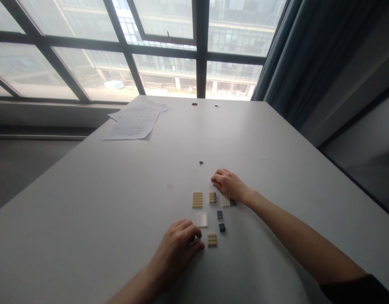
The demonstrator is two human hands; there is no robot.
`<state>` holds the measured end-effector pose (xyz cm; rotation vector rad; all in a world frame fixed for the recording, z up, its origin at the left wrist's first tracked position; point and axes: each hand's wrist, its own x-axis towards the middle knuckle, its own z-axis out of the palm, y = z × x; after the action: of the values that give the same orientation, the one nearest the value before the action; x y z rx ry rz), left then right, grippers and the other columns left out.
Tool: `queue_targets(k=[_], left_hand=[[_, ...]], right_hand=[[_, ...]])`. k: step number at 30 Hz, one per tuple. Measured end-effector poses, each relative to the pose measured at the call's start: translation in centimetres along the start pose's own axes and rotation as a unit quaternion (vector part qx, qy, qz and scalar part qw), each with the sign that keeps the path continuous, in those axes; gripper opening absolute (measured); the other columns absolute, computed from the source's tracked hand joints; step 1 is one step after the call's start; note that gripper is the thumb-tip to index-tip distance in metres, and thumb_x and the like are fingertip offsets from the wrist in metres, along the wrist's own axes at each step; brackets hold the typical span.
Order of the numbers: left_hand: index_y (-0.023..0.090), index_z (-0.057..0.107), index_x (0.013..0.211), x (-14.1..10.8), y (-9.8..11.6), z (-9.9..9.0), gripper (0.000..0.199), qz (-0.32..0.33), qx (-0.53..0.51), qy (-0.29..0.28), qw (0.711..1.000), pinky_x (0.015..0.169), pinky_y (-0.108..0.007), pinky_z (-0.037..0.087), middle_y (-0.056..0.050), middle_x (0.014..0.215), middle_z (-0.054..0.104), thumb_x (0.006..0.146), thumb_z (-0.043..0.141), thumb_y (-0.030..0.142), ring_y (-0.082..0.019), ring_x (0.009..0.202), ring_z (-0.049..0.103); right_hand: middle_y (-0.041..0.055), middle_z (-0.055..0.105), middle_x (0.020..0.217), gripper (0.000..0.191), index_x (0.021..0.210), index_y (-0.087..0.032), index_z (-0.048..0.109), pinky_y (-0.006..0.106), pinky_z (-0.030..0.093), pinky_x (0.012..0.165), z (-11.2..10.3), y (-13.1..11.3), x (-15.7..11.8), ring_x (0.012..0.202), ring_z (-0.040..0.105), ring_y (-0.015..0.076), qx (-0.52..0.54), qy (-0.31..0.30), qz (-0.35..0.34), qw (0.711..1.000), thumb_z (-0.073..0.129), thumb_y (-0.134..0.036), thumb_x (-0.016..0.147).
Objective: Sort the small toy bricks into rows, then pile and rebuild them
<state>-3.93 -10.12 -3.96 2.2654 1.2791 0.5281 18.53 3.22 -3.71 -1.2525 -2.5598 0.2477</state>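
Note:
My left hand (181, 241) rests on the white table, thumb and index finger apart with a gap between them and nothing held. Just right of its thumb lies a tan studded building brick (212, 240). A clear flat piece (202, 220) is just beyond its fingers. Farther forward, my right hand (226, 183) has its fingers curled together, tips down by the tabletop; whatever they pinch is hidden. Under its wrist sits a cream and dark brick piece (226, 201), partly covered. Nearby are a tan and dark brick (212, 197) and a larger tan plate (197, 199).
Two small dark bricks, one (220, 215) above the other (222, 228), lie between the hands. Tiny dark pieces (201, 162) sit farther out. Printed papers (134, 122) lie at the far left. A cable hole (194, 104) is near the far edge, before windows.

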Motion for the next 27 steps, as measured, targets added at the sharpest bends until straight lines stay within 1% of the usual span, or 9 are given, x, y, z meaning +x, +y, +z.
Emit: queue_targets(k=[5, 9, 13, 19, 27], left_hand=[[0.021, 0.063, 0.077, 0.0, 0.0, -0.1, 0.008, 0.005, -0.006, 0.004, 1.0, 0.069, -0.027, 0.045, 0.0, 0.076, 0.062, 0.075, 0.068, 0.015, -0.016, 0.073, 0.057], [0.022, 0.064, 0.079, -0.1, -0.1, 0.1, 0.009, 0.0, -0.007, 0.007, 1.0, 0.071, -0.028, 0.045, 0.0, 0.078, 0.063, 0.075, 0.068, 0.015, -0.017, 0.076, 0.058], [0.022, 0.064, 0.08, -0.2, -0.1, 0.2, 0.009, 0.0, -0.007, 0.009, 1.0, 0.072, -0.029, 0.046, 0.0, 0.079, 0.063, 0.075, 0.067, 0.015, -0.017, 0.077, 0.058], [0.022, 0.063, 0.079, -0.2, -0.1, 0.1, 0.006, 0.019, -0.005, 0.009, 1.0, 0.072, -0.029, 0.046, -0.001, 0.079, 0.063, 0.077, 0.065, 0.017, -0.017, 0.077, 0.058], [0.022, 0.062, 0.081, -0.2, -0.3, 0.3, 0.006, 0.016, -0.009, -0.008, 1.0, 0.074, -0.03, 0.044, -0.001, 0.08, 0.062, 0.079, 0.064, 0.017, -0.018, 0.079, 0.057]], right_hand=[[0.0074, 0.062, 0.094, 0.016, 0.092, -0.015, 0.066, 0.027, 0.042, 0.084, 0.3, 0.3, 0.1, 0.092, 0.056, 0.016, 0.007, 0.007, 0.012, 1.0, 0.05, -0.018, 0.093], [0.0068, 0.064, 0.091, 0.021, 0.091, -0.015, 0.066, 0.025, 0.043, 0.079, 0.4, 0.8, 0.8, 0.084, 0.059, 0.0145, 0.023, 0.028, 0.053, 0.998, 0.045, -0.019, 0.096], [0.007, 0.066, 0.09, 0.021, 0.086, -0.015, 0.065, 0.025, 0.042, 0.077, 0.5, 1.0, 1.4, 0.081, 0.061, 0.0149, 0.04, 0.042, 0.078, 0.995, 0.046, -0.019, 0.095], [0.0053, 0.068, 0.088, 0.017, 0.088, -0.016, 0.064, 0.025, 0.043, 0.076, -0.1, 0.4, 0.3, 0.079, 0.061, 0.0152, 0.066, 0.056, 0.068, 0.994, 0.047, -0.015, 0.094], [0.0039, 0.067, 0.085, 0.016, 0.087, -0.017, 0.065, 0.024, 0.044, 0.073, -0.5, 0.5, -1.4, 0.077, 0.061, 0.0141, 0.099, 0.064, 0.049, 0.992, 0.05, -0.011, 0.091]])
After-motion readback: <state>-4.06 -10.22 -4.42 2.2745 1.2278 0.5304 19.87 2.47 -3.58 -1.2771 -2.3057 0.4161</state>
